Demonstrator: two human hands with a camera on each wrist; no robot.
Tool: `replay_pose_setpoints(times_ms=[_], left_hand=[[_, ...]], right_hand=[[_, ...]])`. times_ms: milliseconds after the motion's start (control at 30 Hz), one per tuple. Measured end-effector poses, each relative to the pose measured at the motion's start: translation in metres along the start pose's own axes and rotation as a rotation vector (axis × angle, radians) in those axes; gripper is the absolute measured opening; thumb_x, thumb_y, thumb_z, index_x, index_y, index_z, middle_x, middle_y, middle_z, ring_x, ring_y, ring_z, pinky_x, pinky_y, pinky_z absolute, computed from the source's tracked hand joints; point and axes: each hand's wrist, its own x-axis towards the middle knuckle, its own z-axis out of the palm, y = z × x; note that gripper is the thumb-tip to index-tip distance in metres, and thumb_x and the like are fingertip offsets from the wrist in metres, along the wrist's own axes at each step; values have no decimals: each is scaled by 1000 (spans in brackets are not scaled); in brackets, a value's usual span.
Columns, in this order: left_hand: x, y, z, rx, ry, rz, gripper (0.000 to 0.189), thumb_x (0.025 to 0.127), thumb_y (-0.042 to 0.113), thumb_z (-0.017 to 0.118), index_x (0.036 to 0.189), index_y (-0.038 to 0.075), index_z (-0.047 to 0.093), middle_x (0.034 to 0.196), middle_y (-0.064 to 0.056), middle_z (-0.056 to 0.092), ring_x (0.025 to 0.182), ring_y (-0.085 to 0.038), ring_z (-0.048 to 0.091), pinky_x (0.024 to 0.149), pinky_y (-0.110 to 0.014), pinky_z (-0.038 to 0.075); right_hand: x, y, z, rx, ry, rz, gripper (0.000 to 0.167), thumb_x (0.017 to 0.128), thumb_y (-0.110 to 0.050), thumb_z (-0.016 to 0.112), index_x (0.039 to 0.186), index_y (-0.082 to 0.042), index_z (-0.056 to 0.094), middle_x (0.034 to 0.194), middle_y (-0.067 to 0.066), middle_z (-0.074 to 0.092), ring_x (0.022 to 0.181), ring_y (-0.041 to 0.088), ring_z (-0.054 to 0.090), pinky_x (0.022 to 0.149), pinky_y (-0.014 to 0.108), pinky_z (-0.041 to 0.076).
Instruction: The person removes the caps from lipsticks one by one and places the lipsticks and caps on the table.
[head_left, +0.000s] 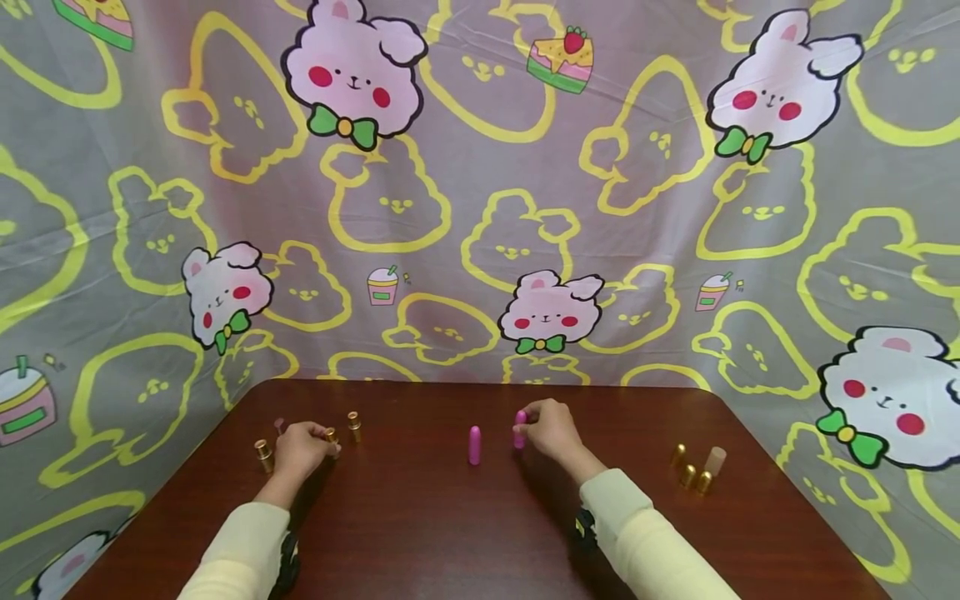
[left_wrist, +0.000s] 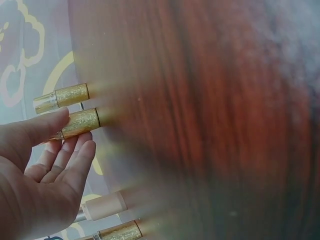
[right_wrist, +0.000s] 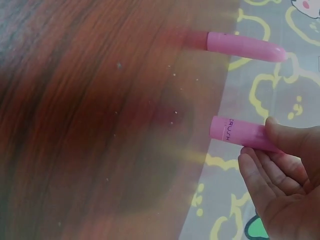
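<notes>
Thumb and fingers of my left hand (head_left: 298, 450) pinch a gold lipstick tube (left_wrist: 82, 123) upright on the left of the table. A second gold lipstick tube (head_left: 354, 427) stands just to its right and a third (head_left: 262, 455) to the left of the hand. Mostly hidden behind that hand is a dull pink tube (left_wrist: 105, 206). Toward the middle, my right hand (head_left: 553, 429) pinches a bright pink lipstick tube (right_wrist: 235, 132) with dark lettering, held upright. Another bright pink tube (head_left: 475, 446) stands a little to its left.
On the right of the dark wooden table (head_left: 420, 533) stand several small gold bullet-shaped caps (head_left: 687, 476) beside a beige-pink cap (head_left: 716, 461). A patterned cloth (head_left: 465, 167) with cartoon rabbits hangs behind the table and along both sides.
</notes>
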Motion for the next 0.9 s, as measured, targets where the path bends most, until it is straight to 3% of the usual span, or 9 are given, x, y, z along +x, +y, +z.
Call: replay_pose_setpoints(times_ms=[267, 700, 900], left_hand=[[0, 0, 0, 4, -3, -3, 23, 72, 7, 81, 86, -5, 67, 84, -16, 67, 78, -33, 58, 70, -46, 46], [1, 1, 1, 14, 10, 29, 23, 71, 6, 80, 85, -6, 66, 82, -16, 67, 74, -32, 59, 65, -42, 46], [-1, 2, 2, 14, 12, 23, 26, 71, 6, 81, 87, -8, 66, 84, -18, 67, 80, -37, 58, 73, -48, 46]], right_hand=[[-6, -3, -12, 43, 10, -2, 10, 80, -10, 80, 76, -8, 71, 71, -1, 67, 64, 15, 58, 58, 29, 50], [-17, -18, -33, 62, 31, -45, 9, 79, -13, 81, 79, -12, 72, 74, -4, 68, 70, 17, 59, 62, 31, 51], [-23, -27, -42, 79, 47, -68, 8, 79, -13, 81, 82, -12, 74, 74, -5, 68, 70, 16, 59, 60, 31, 50]])
